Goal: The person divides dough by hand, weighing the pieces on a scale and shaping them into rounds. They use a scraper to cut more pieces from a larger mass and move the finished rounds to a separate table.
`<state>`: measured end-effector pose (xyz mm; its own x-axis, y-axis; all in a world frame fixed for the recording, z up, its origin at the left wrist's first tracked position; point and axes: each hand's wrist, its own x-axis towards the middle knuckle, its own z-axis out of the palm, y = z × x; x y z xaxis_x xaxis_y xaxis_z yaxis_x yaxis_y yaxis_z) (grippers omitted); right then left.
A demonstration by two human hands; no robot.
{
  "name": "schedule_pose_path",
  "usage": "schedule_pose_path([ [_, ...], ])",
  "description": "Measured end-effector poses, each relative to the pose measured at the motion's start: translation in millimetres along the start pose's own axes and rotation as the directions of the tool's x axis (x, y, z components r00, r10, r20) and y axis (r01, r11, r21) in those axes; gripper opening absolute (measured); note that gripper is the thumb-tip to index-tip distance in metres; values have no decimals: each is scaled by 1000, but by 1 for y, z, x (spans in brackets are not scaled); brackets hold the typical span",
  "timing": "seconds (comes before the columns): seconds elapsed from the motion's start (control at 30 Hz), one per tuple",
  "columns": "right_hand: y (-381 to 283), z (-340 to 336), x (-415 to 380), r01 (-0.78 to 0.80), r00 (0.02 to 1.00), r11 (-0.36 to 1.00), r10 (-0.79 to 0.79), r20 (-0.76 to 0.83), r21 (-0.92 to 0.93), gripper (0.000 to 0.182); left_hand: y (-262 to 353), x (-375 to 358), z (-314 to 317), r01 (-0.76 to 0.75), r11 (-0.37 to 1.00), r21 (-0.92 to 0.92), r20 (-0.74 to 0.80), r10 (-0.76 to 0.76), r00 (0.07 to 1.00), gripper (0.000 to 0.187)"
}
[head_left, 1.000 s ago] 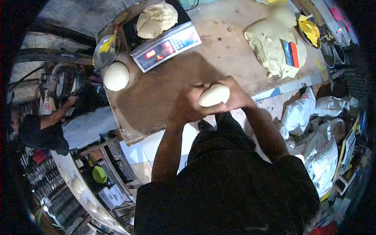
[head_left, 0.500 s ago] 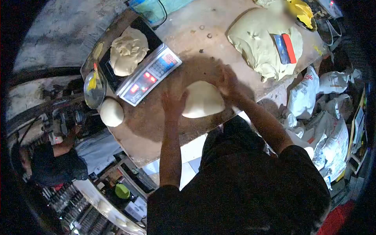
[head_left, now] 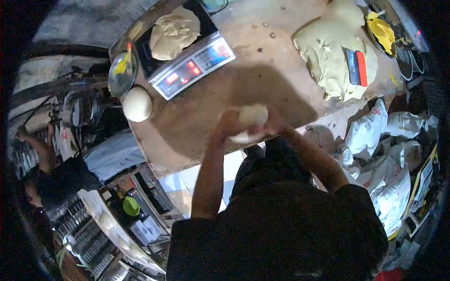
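Note:
A pale dough piece (head_left: 252, 119) sits near the front edge of the wooden table (head_left: 197, 117). My left hand (head_left: 226, 125) and my right hand (head_left: 274, 124) are cupped around it from either side, pressing it together. A finished round dough ball (head_left: 137, 104) rests at the table's left edge. A lump of dough (head_left: 174, 33) lies on the digital scale (head_left: 190, 58) at the back left. A large dough mass (head_left: 328, 51) with a blue and red scraper (head_left: 356, 67) on it lies at the back right.
A metal bowl (head_left: 123, 74) stands left of the scale. Yellow material fills a pan (head_left: 382, 33) at the far right. White sacks (head_left: 384, 154) pile on the floor to the right. Another person (head_left: 56, 173) works at the lower left beside shelves.
The dough was spread out flat under open hands half a second ago; now both hands have drawn it back toward me and closed around it into a smaller lump.

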<state>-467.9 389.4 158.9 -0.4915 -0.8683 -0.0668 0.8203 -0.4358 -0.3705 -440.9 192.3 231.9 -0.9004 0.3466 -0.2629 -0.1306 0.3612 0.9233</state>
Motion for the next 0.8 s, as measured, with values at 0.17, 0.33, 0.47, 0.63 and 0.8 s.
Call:
schedule_pose_path([
  [0.17,13,163,-36,68,997,684,-19,76,-726,50,-50,-114,43,17,1000,-9,144,-16,989,57],
  [0.33,-44,171,-11,-131,979,392,-91,-180,-911,36,132,-77,-18,-12,998,-54,-141,5,990,39],
  [0.47,-59,177,-39,-178,970,-324,-218,-110,-929,49,104,-61,7,-379,905,193,-62,397,916,42],
  [0.63,21,74,-102,-287,940,189,-134,-315,-939,59,-17,-64,96,-236,897,373,180,179,967,53],
  [0.8,-124,71,-27,-362,913,-94,-234,-333,-927,53,38,23,-2,40,974,223,-285,26,958,42],
])
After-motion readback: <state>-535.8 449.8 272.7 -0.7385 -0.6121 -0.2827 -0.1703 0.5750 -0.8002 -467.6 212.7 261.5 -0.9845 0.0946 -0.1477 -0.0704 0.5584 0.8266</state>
